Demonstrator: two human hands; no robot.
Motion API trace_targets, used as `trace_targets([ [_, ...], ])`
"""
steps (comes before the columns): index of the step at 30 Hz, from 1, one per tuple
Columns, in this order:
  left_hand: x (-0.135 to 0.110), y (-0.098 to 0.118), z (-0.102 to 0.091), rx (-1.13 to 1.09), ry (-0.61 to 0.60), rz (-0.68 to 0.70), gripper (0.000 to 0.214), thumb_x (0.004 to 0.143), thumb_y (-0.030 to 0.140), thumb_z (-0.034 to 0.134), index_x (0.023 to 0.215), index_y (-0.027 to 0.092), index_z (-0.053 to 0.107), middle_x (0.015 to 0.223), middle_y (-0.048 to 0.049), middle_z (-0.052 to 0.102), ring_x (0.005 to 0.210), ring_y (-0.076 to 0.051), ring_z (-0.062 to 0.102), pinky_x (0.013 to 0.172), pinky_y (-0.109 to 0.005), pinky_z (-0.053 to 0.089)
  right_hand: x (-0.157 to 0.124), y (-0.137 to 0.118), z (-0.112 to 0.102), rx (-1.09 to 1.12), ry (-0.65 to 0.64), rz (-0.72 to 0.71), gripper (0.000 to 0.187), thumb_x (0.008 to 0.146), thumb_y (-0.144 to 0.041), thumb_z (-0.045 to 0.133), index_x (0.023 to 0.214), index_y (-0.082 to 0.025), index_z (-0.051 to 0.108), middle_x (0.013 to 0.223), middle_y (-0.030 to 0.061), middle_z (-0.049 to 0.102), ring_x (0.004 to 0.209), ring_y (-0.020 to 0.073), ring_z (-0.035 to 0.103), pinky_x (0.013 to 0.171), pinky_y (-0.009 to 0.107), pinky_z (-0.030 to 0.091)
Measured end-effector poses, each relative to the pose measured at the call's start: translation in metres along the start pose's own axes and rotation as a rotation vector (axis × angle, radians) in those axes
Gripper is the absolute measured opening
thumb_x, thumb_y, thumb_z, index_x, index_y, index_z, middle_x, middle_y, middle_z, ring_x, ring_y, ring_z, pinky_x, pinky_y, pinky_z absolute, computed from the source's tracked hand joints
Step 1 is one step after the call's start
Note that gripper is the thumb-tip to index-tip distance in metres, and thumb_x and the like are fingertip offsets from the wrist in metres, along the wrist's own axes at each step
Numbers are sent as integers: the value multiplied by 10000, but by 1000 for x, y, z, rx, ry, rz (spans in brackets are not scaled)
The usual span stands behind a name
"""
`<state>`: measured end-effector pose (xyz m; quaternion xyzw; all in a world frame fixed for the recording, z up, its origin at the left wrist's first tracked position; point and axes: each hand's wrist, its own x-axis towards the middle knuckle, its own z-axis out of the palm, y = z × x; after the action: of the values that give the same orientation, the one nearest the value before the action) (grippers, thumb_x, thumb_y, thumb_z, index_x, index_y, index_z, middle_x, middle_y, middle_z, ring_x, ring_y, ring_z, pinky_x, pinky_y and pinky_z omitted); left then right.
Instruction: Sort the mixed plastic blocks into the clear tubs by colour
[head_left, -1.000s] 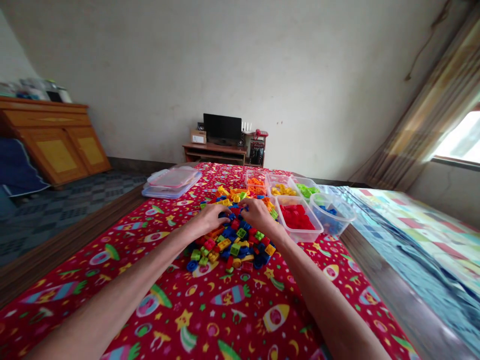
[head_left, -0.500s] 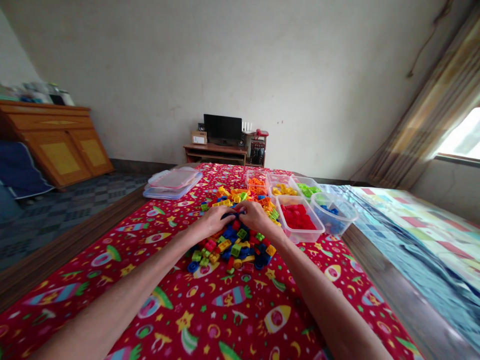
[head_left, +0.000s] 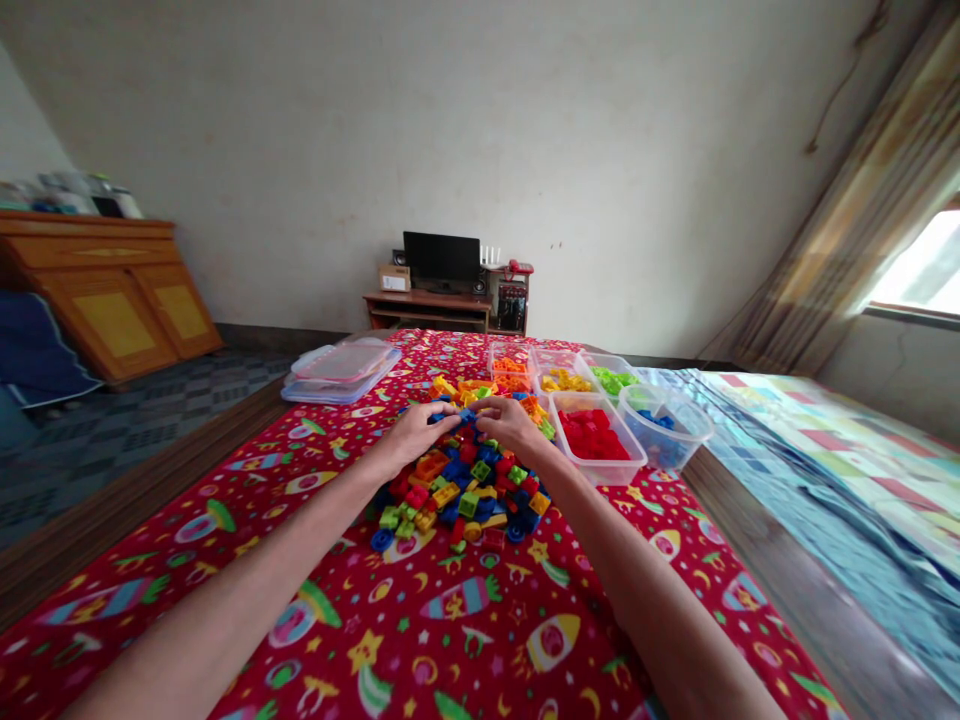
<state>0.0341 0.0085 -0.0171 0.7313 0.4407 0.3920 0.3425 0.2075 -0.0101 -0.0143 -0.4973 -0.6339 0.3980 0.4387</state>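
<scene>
A heap of mixed building bricks (head_left: 480, 490) in blue, red, green, yellow and orange lies on the red patterned cloth (head_left: 465, 650). Over its far part, my left hand (head_left: 417, 432) has its fingers closed around blue building bricks (head_left: 436, 417). Facing it, my right hand (head_left: 511, 422) pinches a blue building brick (head_left: 466, 415) between its fingertips, close to the left fingers. How many bricks each hand holds is partly hidden by the fingers.
Right of the heap stand clear tubs: one with red bricks (head_left: 596, 435), others with yellow (head_left: 566, 380), orange (head_left: 511, 372) and green bricks (head_left: 613, 381), and a round tub (head_left: 703, 430) with blue bricks. Stacked lids (head_left: 345, 362) lie at the far left.
My hands have drawn slightly apart, the left one shifting left. Blue bricks now show between my fingertips, and more of the heap below is uncovered.
</scene>
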Motion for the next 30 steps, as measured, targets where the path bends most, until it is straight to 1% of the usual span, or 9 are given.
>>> trace_targets([
  [5,-2,1,7,-204,-50,-83,488,613,574,707,867,157,705,829,-29,713,768,-207,640,672,-280,502,0,2,3,87,-84,-41,314,708,-152,656,1021,-160,674,605,-48,598,520,76,560,533,173,474],
  [7,-1,0,9,-250,-66,-97,469,624,560,710,876,165,699,853,-27,710,796,-204,642,690,-281,512,1,4,3,54,-51,-67,282,718,-176,657,999,-178,676,615,-50,600,516,79,567,519,171,464],
  [11,1,-3,9,-342,16,-148,445,649,499,724,935,163,671,917,-39,691,821,-194,643,695,-297,539,2,5,-1,-16,79,-35,221,742,-186,618,956,-195,673,647,-42,618,512,98,602,486,173,450],
  [15,1,-4,7,-457,59,-171,365,689,412,728,930,148,655,963,-46,679,859,-174,647,802,-316,545,1,2,-1,-44,64,-17,218,730,-175,620,944,-183,661,642,-42,608,486,90,574,471,176,438],
  [18,0,-2,8,-437,47,-195,421,681,379,745,1024,161,635,953,-42,682,830,-174,665,812,-318,540,-1,0,2,-73,48,-59,248,721,-212,651,966,-177,649,645,-42,606,504,89,555,495,185,435],
  [22,-1,2,12,-343,55,-170,588,629,410,784,1137,181,596,993,-61,681,865,-207,665,757,-316,544,-5,-5,8,-234,91,-199,304,666,-237,721,957,-181,657,743,-28,638,670,113,586,624,208,458],
  [25,-1,2,12,-342,53,-159,599,624,432,789,1133,184,595,995,-65,685,894,-215,663,777,-323,542,-9,-11,9,-353,90,-229,240,672,-200,711,909,-184,678,768,-21,655,723,121,590,681,219,455],
  [28,-1,4,11,-401,27,-176,490,685,446,744,1070,176,608,939,-49,695,824,-194,681,806,-335,540,-8,-19,-1,-432,112,-211,188,709,-181,657,894,-179,690,757,-8,668,713,128,595,682,228,455],
  [30,-1,6,10,-435,7,-203,420,712,440,721,1008,161,614,866,-35,696,754,-183,689,804,-343,543,-6,-24,-20,-488,196,-215,202,720,-183,631,912,-174,692,782,9,681,728,139,603,703,245,458],
])
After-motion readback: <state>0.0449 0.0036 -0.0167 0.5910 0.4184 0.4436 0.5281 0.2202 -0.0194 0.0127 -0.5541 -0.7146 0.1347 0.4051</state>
